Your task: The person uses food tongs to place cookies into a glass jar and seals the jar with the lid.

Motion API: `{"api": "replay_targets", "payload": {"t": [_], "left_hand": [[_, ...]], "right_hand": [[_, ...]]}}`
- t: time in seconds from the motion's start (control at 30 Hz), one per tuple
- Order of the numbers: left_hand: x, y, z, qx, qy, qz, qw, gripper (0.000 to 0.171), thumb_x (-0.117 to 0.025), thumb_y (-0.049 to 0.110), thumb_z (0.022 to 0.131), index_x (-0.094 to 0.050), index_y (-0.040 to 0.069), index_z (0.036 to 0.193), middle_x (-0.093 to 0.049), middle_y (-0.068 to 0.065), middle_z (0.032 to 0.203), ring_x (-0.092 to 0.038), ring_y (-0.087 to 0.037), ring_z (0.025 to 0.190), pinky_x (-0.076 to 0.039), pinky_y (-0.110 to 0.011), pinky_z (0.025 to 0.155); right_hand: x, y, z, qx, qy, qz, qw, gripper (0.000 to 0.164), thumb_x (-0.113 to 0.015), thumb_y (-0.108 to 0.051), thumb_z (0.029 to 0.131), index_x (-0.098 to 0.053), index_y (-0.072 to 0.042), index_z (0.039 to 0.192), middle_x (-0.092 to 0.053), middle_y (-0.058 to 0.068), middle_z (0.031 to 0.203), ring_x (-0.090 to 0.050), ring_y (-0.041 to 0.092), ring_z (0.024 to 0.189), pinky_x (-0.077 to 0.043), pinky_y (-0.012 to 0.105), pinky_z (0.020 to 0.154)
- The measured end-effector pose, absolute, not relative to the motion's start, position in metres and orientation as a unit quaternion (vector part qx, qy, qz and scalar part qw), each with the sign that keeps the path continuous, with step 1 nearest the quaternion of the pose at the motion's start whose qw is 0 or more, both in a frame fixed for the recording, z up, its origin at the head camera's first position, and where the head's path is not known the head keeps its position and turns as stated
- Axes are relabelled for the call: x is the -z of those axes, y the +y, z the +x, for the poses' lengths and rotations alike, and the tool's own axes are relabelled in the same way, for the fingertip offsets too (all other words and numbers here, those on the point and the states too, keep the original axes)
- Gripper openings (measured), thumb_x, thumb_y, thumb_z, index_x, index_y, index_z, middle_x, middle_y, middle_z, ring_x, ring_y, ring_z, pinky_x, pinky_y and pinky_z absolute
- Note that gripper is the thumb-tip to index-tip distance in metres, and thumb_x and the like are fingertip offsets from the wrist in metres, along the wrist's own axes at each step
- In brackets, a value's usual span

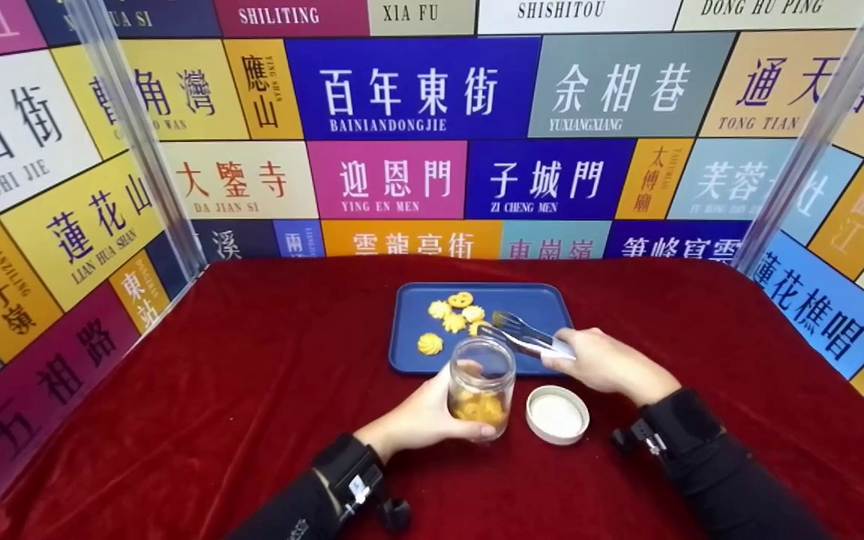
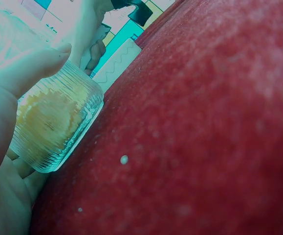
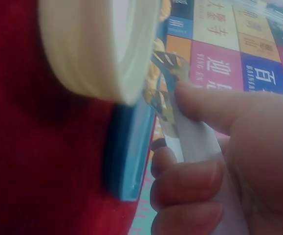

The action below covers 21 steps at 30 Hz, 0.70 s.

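My left hand grips a clear glass jar around its side, tilting it slightly. Yellow cookies lie in the bottom of the jar, whose mouth is uncovered. With my right hand I hold metal serving tongs by their pale handles; thumb and fingers wrap them in the right wrist view. The tongs' tips reach over a blue tray, beside several piped cookies. Whether the tips touch a cookie I cannot tell, since the jar's rim is close in front.
A round pale lid lies on the red cloth, right of the jar and below my right hand. Colourful panels with street names stand behind and at both sides of the table. Clear posts rise at the back corners.
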<state>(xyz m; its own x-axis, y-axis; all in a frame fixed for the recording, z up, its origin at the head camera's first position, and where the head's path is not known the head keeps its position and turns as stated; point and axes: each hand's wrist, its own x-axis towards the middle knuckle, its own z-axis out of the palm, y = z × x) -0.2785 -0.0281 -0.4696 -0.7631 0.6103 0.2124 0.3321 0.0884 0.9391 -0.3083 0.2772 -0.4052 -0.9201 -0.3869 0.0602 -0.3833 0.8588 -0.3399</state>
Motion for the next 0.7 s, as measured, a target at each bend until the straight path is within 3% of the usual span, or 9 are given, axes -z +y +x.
{"api": "replay_targets", "payload": {"t": [0.27, 0.37, 0.5, 0.7], "left_hand": [[0.469, -0.029, -0.279, -0.594, 0.727, 0.322, 0.117, 0.078, -0.093, 0.018, 0.083, -0.047, 0.017, 0.147, -0.069, 0.004, 0.13, -0.068, -0.015, 0.116, -0.054, -0.032, 0.105], [0.47, -0.028, -0.278, -0.595, 0.728, 0.319, 0.118, 0.079, -0.093, 0.018, 0.083, -0.047, 0.016, 0.147, -0.069, 0.004, 0.129, -0.069, -0.014, 0.115, -0.054, -0.031, 0.104], [0.471, -0.027, -0.278, -0.598, 0.725, 0.32, 0.119, 0.079, -0.093, 0.017, 0.083, -0.046, 0.016, 0.147, -0.069, 0.004, 0.129, -0.069, -0.015, 0.115, -0.054, -0.031, 0.104], [0.471, -0.028, -0.28, -0.6, 0.721, 0.325, 0.121, 0.08, -0.093, 0.014, 0.083, -0.045, 0.015, 0.147, -0.068, 0.003, 0.131, -0.069, -0.015, 0.116, -0.055, -0.032, 0.104]], "right_hand": [[0.411, 0.256, -0.314, 0.149, 0.975, -0.166, 0.011, 0.033, -0.069, -0.037, 0.105, -0.063, -0.005, 0.111, -0.064, 0.009, 0.09, -0.064, 0.028, 0.088, -0.054, 0.047, 0.08], [0.412, 0.251, -0.315, 0.132, 0.978, -0.161, 0.018, 0.044, -0.066, -0.038, 0.107, -0.062, 0.001, 0.128, -0.069, 0.018, 0.108, -0.067, 0.035, 0.104, -0.056, 0.054, 0.091], [0.411, 0.247, -0.318, 0.111, 0.981, -0.158, 0.03, 0.058, -0.062, -0.04, 0.108, -0.055, 0.004, 0.145, -0.066, 0.028, 0.131, -0.064, 0.042, 0.121, -0.053, 0.059, 0.103], [0.406, 0.243, -0.321, 0.107, 0.982, -0.154, 0.024, 0.046, -0.062, -0.042, 0.108, -0.062, -0.001, 0.127, -0.068, 0.016, 0.104, -0.068, 0.035, 0.101, -0.056, 0.054, 0.086]]}}
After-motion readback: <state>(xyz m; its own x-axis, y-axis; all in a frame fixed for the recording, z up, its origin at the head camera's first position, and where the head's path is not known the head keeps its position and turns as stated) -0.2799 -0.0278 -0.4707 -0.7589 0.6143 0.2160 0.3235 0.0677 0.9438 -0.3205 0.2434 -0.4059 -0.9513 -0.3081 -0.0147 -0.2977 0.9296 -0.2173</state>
